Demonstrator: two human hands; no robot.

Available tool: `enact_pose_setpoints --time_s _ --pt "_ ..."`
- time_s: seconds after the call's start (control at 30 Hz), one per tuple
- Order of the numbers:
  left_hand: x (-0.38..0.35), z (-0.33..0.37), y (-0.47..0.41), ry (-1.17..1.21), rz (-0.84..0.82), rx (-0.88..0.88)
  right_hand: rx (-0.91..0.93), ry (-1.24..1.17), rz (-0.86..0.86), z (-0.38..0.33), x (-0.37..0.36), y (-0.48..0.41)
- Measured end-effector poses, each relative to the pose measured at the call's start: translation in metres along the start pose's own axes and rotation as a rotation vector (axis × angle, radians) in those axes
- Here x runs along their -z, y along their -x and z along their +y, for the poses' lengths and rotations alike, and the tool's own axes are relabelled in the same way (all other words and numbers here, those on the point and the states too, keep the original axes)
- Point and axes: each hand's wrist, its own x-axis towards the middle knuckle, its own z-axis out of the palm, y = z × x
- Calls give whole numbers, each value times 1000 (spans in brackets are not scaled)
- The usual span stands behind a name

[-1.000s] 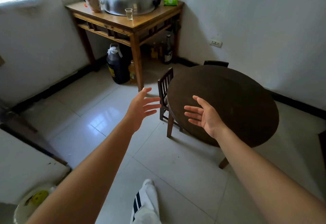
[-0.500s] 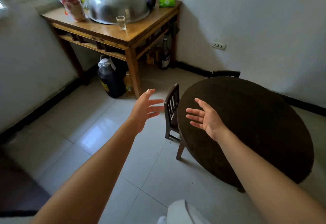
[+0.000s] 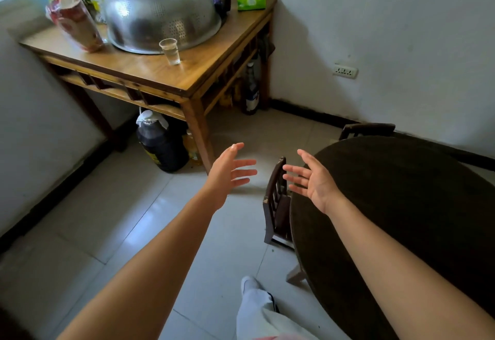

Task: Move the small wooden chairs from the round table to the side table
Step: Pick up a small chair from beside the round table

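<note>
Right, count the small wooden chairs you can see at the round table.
2. One chair is tucked against the round table's left edge, between the open hands. A second chair's back shows behind the table's far edge, near the wall. The tabletop may hide others.
</note>
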Motion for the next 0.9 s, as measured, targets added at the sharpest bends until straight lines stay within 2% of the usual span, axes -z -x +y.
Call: enact_pose_setpoints --time_s 0.23,0.43,0.7,0.9 --pt "9 37 -105 -71 -96 57 -40 -3 95 -28 -28 -85" --pt "18 36 -184 -141 -224 109 -85 -60 239 -27 -35 -135" --pt "27 4 -287 -249 -522 272 -189 -175 547 13 -57 -192" --pt "21 -29 -340 -334 -636 369 -246 -105 694 53 -75 -214"
